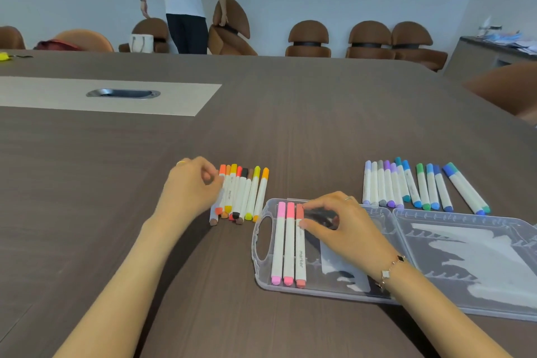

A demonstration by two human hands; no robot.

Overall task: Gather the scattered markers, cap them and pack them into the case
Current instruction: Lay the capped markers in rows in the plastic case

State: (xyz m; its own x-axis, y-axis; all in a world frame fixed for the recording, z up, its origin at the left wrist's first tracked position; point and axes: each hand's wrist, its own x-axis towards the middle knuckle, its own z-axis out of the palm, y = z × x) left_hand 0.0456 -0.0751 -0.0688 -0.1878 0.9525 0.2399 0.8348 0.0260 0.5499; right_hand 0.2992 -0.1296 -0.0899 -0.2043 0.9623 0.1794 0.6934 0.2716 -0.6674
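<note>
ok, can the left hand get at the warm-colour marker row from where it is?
Probably yes. The left hand sits at the left edge of the warm-colour marker row, fingers curled by the nearest markers. Nothing lies between them; the case sits to the right, clear of the row.

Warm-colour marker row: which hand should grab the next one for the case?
Left, probably. The left hand already rests on the warm-colour marker row, while the right hand is over the case, touching the third marker.
</note>
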